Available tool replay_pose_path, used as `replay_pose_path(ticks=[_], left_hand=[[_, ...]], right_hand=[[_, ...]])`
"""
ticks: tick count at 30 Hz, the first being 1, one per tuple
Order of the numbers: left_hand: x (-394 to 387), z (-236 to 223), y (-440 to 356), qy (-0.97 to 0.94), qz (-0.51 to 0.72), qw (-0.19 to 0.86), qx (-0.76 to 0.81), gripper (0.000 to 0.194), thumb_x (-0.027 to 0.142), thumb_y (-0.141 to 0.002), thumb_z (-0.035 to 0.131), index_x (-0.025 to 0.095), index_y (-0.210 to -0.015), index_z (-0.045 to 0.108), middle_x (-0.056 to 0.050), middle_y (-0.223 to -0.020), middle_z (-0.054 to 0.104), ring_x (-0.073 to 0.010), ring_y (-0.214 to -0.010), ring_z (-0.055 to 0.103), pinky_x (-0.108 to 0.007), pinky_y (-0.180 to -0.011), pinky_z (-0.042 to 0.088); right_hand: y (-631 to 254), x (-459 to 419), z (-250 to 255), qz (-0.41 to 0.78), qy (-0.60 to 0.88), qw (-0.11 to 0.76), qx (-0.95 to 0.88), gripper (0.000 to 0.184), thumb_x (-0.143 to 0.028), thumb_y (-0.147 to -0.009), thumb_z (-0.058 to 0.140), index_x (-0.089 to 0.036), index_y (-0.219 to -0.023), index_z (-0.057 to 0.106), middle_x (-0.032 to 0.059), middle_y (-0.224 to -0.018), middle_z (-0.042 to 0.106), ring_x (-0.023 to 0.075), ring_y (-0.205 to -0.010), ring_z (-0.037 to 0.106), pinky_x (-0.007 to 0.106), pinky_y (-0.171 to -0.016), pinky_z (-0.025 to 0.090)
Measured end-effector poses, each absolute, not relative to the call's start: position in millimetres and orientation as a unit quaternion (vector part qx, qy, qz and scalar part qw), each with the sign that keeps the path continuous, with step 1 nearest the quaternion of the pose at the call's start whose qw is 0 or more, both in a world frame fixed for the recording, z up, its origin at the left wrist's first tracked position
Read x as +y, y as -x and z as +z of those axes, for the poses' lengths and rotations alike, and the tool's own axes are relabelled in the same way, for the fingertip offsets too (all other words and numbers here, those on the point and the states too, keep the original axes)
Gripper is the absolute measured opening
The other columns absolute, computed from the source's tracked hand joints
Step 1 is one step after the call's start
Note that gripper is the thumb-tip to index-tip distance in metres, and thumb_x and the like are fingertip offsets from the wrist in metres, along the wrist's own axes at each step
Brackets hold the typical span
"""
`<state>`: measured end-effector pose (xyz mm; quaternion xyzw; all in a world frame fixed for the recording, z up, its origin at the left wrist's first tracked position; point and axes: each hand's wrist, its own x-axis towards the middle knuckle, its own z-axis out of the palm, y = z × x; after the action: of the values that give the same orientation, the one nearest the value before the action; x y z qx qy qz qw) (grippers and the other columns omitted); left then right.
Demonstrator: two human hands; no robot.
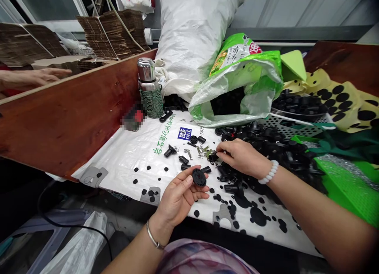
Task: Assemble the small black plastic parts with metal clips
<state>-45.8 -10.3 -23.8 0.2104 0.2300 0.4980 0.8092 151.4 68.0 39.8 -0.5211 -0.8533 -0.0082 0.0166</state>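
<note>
The bench (68,112), walled at the side with reddish wood that likely stops small pieces rolling off, is covered with a white printed sheet (118,159), where dark parts show up well; at the back a bulging white sack (189,33) stands clear of my working space, and the green bag (257,72) gapes open towards me, perhaps for easy reach; the heap of black parts (266,147) sits by my right arm, probably to keep reaches short, while the metal flask (151,88) stands farther off, near the wooden side; my left hand (179,195) grips a black disc (199,177) by its edge, above the sheet, which leaves its ribbed face open to view; my right hand (241,157) has its fingertips at a small black piece (212,157), though I cannot tell whether they grip it, just beside some brass-coloured strips (206,151)
</note>
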Motion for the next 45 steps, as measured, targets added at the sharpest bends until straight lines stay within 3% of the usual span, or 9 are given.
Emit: replay_pose_path(ticks=[5, 9, 14, 22, 29, 36, 45], left_hand=[[-11, -23, 42, -0.224, 0.503, 0.798, 0.246, 0.030, 0.017, -0.082, 0.056, 0.012, -0.111, 0.057, -0.012, -0.098, 0.067, -0.0172, -0.074, 0.066, -0.030, -0.069, 0.052], [-12, -23, 39, -0.229, 0.513, 0.785, 0.260, 0.028, 0.017, -0.082, 0.056, 0.012, -0.110, 0.057, -0.012, -0.098, 0.067, -0.0173, -0.076, 0.066, -0.030, -0.072, 0.051], [-13, -23, 39, -0.231, 0.516, 0.781, 0.267, 0.029, 0.018, -0.081, 0.058, 0.012, -0.109, 0.058, -0.011, -0.098, 0.067, -0.0171, -0.076, 0.065, -0.030, -0.071, 0.051], [-12, -22, 37, -0.238, 0.509, 0.782, 0.270, 0.029, 0.020, -0.080, 0.060, 0.013, -0.108, 0.059, -0.011, -0.098, 0.067, -0.0170, -0.075, 0.065, -0.031, -0.071, 0.051], [-12, -23, 38, -0.239, 0.505, 0.787, 0.263, 0.028, 0.019, -0.081, 0.059, 0.013, -0.108, 0.059, -0.011, -0.098, 0.067, -0.0170, -0.075, 0.065, -0.030, -0.070, 0.051], [-10, -24, 37, -0.241, 0.500, 0.791, 0.255, 0.028, 0.021, -0.080, 0.060, 0.014, -0.107, 0.060, -0.011, -0.097, 0.068, -0.0173, -0.074, 0.066, -0.030, -0.070, 0.051], [-10, -23, 37, -0.236, 0.496, 0.793, 0.264, 0.030, 0.023, -0.076, 0.065, 0.015, -0.104, 0.062, -0.010, -0.094, 0.068, -0.0173, -0.073, 0.066, -0.032, -0.071, 0.050]], right_hand=[[-143, 50, 34, 0.039, 0.495, 0.070, -0.865, 0.014, -0.021, -0.086, 0.046, -0.021, -0.087, 0.060, -0.0021, -0.081, 0.067, 0.0103, -0.071, 0.060, 0.019, -0.065, 0.040], [-139, 51, 28, -0.001, 0.510, 0.080, -0.857, 0.015, -0.018, -0.086, 0.045, -0.017, -0.086, 0.061, 0.0029, -0.083, 0.066, 0.0145, -0.075, 0.058, 0.025, -0.072, 0.038], [-143, 58, 28, -0.065, 0.532, 0.048, -0.843, 0.018, -0.015, -0.085, 0.045, -0.012, -0.080, 0.062, 0.0095, -0.078, 0.064, 0.0201, -0.074, 0.057, 0.031, -0.069, 0.032], [-132, 58, 26, -0.081, 0.513, 0.004, -0.855, 0.019, -0.019, -0.086, 0.045, -0.017, -0.079, 0.062, 0.0043, -0.080, 0.064, 0.0160, -0.076, 0.056, 0.028, -0.070, 0.029], [-143, 84, 28, -0.101, 0.548, -0.019, -0.830, 0.022, -0.020, -0.085, 0.045, -0.014, -0.074, 0.063, 0.0081, -0.077, 0.065, 0.0185, -0.073, 0.058, 0.030, -0.065, 0.027], [-130, 82, 27, -0.072, 0.491, -0.042, -0.867, 0.020, -0.021, -0.085, 0.046, -0.017, -0.077, 0.064, 0.0055, -0.082, 0.066, 0.0162, -0.077, 0.059, 0.028, -0.067, 0.030], [-112, 85, 14, -0.037, 0.432, -0.035, -0.900, 0.019, -0.009, -0.082, 0.045, -0.013, -0.077, 0.063, 0.0101, -0.083, 0.061, 0.0206, -0.077, 0.059, 0.031, -0.067, 0.034]])
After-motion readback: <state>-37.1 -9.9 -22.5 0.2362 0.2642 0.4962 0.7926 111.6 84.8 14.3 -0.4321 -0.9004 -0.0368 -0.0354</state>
